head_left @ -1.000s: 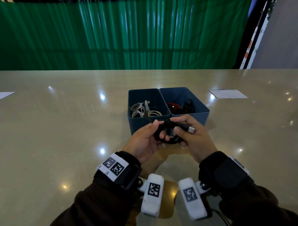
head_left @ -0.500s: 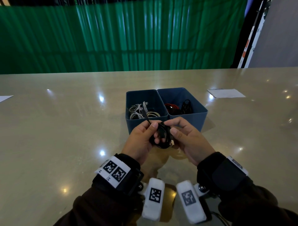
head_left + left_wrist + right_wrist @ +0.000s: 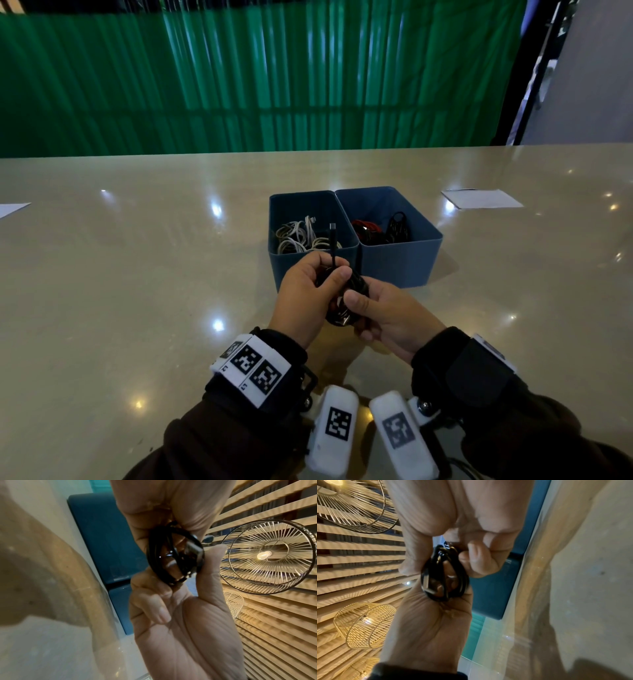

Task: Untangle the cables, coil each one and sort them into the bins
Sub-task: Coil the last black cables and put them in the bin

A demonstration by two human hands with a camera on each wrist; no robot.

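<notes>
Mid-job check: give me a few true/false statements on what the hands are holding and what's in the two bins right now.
1. Both the left hand and the right hand hold the black coiled cable. True.
2. The left bin holds red cables. False: it holds white and grey ones.
3. The right bin holds red and black cables. True.
4. The black coiled cable already lies in a bin. False: it is held in front of the bins.

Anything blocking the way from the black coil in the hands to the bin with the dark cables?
Nothing visible does. Both hands hold the black coil just in front of the right bin, whose top is open, with room beside the cables inside.
</notes>
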